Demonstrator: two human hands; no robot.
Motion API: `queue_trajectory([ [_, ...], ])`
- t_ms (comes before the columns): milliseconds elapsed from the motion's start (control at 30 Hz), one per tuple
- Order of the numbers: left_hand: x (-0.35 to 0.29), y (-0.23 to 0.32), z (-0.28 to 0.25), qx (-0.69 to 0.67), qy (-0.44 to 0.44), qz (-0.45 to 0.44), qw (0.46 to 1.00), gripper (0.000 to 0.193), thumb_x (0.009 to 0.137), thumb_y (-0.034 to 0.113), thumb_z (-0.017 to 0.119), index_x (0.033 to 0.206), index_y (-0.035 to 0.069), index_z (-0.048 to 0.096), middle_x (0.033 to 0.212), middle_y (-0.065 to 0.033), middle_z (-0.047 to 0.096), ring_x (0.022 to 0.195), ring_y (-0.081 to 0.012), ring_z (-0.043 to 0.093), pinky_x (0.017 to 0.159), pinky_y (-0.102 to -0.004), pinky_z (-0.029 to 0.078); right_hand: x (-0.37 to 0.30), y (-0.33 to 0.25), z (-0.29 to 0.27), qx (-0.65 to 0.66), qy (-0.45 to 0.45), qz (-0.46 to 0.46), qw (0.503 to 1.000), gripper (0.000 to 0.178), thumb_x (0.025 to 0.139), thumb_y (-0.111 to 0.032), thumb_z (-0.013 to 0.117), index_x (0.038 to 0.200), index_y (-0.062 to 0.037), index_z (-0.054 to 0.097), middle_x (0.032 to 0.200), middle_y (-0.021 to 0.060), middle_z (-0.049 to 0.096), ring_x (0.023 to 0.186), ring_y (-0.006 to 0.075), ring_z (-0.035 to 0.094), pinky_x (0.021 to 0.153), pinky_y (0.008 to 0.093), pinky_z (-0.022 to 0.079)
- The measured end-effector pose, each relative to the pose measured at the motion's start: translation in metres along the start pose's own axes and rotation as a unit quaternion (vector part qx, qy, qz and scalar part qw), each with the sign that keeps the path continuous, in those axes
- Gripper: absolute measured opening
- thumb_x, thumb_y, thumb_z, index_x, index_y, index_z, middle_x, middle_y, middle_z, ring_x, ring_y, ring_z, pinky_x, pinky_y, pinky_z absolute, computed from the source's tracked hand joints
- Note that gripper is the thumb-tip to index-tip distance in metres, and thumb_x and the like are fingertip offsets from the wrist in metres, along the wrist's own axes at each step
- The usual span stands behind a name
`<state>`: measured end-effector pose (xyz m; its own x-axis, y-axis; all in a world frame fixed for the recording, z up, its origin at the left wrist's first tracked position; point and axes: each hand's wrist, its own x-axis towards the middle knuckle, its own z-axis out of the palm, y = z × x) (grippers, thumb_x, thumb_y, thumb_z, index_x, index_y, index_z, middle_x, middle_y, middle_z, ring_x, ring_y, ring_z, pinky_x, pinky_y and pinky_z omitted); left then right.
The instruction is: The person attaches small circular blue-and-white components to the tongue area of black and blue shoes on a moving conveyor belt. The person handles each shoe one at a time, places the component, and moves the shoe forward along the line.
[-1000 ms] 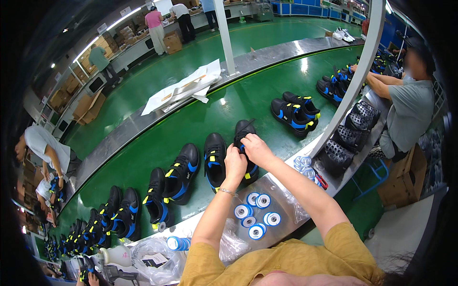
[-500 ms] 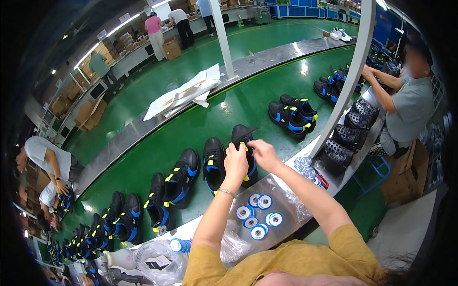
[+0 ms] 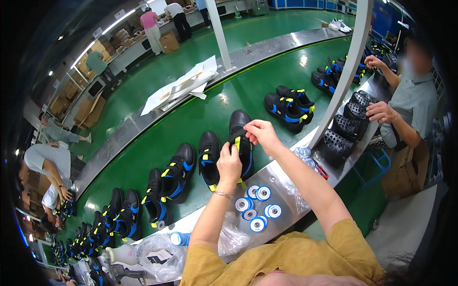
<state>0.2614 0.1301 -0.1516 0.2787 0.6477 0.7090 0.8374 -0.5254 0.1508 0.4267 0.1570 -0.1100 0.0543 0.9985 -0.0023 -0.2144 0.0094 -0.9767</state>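
A black shoe (image 3: 240, 119) with blue and yellow trim lies toe away from me on the green belt. My left hand (image 3: 229, 163) is closed, its fingertips against the shoe's left side by a yellow tab. Over the front of the shoe, my right hand (image 3: 261, 136) pinches a dark strap (image 3: 240, 133); its end is partly hidden by the fingers. Just left stands another black shoe (image 3: 208, 155), with a matching shoe (image 3: 180, 167) beyond it. On the metal plate (image 3: 281, 190) nearest me lie several white discs with blue rims (image 3: 263, 193).
More shoes (image 3: 129, 214) line the belt (image 3: 210, 102) to the left, with a pair (image 3: 290, 107) to the right. A white post (image 3: 343, 90) rises at right, near black perforated shells (image 3: 336, 143) and a co-worker (image 3: 412, 95). Plastic bags (image 3: 162, 255) lie near the left edge.
My right hand has come up toward the shoe's front, and the strap that stuck out to the right lies more across the shoe. The co-worker's hands have moved apart.
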Motion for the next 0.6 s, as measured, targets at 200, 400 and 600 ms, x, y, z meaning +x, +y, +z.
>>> queue_trajectory([
  [200,-0.015,-0.019,-0.016,-0.027,0.036,0.007,0.999,0.025,0.077,-0.005,0.059,0.101,-0.004,0.062,0.109,-0.0196,0.061,0.089,-0.0345,0.065,0.071,-0.0375,0.057,-0.017,-0.006,-0.003,0.016,-0.032,0.038,0.999,0.015,0.089,-0.009,0.055,0.102,-0.0018,0.056,0.07,0.0078,0.063,0.052,0.0097,0.056,0.043,0.0209,0.042],
  [400,-0.019,-0.024,-0.021,-0.078,0.053,-0.024,0.995,0.034,0.067,-0.015,0.052,0.099,-0.004,0.061,0.109,-0.0198,0.061,0.092,-0.036,0.064,0.077,-0.0385,0.055,-0.028,-0.007,-0.005,-0.01,-0.077,0.116,0.99,0.013,0.088,-0.009,0.056,0.097,-0.0015,0.055,0.07,0.0093,0.065,0.054,0.0123,0.062,0.043,0.0218,0.042],
  [600,-0.018,-0.027,-0.024,-0.105,0.046,-0.043,0.992,0.034,0.069,-0.015,0.05,0.1,-0.004,0.057,0.11,-0.0197,0.061,0.093,-0.0371,0.063,0.078,-0.0393,0.054,-0.036,0.008,0.005,-0.053,-0.083,0.114,0.989,0.011,0.086,-0.011,0.061,0.086,-0.0022,0.055,0.07,0.0095,0.065,0.053,0.013,0.062,0.041,0.0215,0.04],
])
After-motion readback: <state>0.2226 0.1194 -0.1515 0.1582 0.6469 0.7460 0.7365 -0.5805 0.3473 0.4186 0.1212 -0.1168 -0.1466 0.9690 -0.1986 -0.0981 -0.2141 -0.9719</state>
